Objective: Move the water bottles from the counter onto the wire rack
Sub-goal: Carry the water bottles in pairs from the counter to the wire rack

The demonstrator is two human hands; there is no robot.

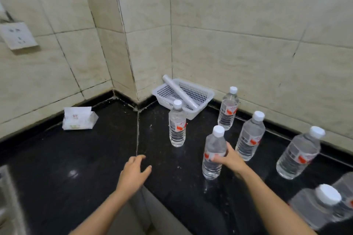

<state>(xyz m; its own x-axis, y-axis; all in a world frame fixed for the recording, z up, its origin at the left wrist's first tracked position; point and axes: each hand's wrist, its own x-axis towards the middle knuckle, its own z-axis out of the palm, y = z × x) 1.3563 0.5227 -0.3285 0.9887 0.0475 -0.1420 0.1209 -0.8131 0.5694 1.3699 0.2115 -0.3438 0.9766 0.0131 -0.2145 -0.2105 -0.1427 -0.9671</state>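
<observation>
Grip: right hand (pixel 228 159) is wrapping its fingers and thumb around the label band of the nearest water bottle (pixel 213 153), which is standing upright on the black counter (pixel 76 158).
Left hand (pixel 133 172): hovering over the counter with fingers loosely spread, gripping nothing, sitting at about 9 o'clock from the held bottle.
Second bottle (pixel 177 124): standing upright at about 11 o'clock from the held one, just in front of the white plastic basket (pixel 205 94).
Back bottle (pixel 228 108): standing near the wall at about 12 o'clock from the held one.
Third bottle (pixel 250 136): standing close at about 2 o'clock, just beyond the right hand's knuckles.
Fourth bottle (pixel 299 152): standing well off at 3 o'clock.
Corner bottles (pixel 322 206): sitting at about 4 o'clock at the frame edge, blurred; possibly two overlapping there.
Basket contents: a white roll (pixel 179 91) is lying slanted across the basket rim.
Tissue pack (pixel 78 118): resting at about 10 o'clock, against the left wall.
Wall socket (pixel 17 35): showing on the tiled wall at far left.
</observation>
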